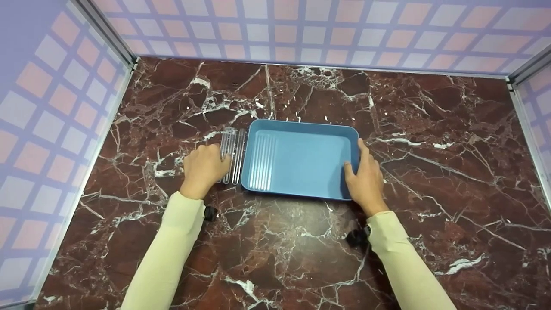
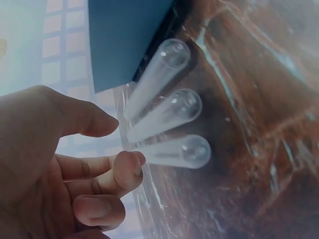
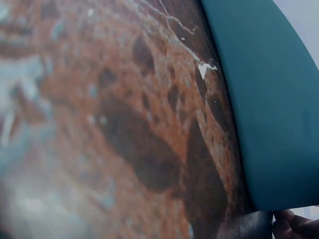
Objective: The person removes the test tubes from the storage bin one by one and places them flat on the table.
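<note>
A blue rectangular tray (image 1: 310,159) lies on the table, with several clear test tubes (image 1: 261,161) side by side along its left end. My right hand (image 1: 366,183) grips the tray's right wall, thumb inside and fingers outside. To the tray's left lie three loose test tubes (image 1: 236,159), their rounded ends toward me. Just beside them is my left hand (image 1: 204,167), palm down. In the left wrist view its thumb stands apart from loosely bent fingers (image 2: 124,169), with nothing held between them. One fingertip is close to the lowest tube (image 2: 182,151); contact cannot be told.
The tabletop (image 1: 430,181) is dark red marble pattern with white veins. Checkered panels (image 1: 284,32) wall off the back and both sides. Dark wrist cameras (image 1: 356,237) sit on both wrists, over the sleeves.
</note>
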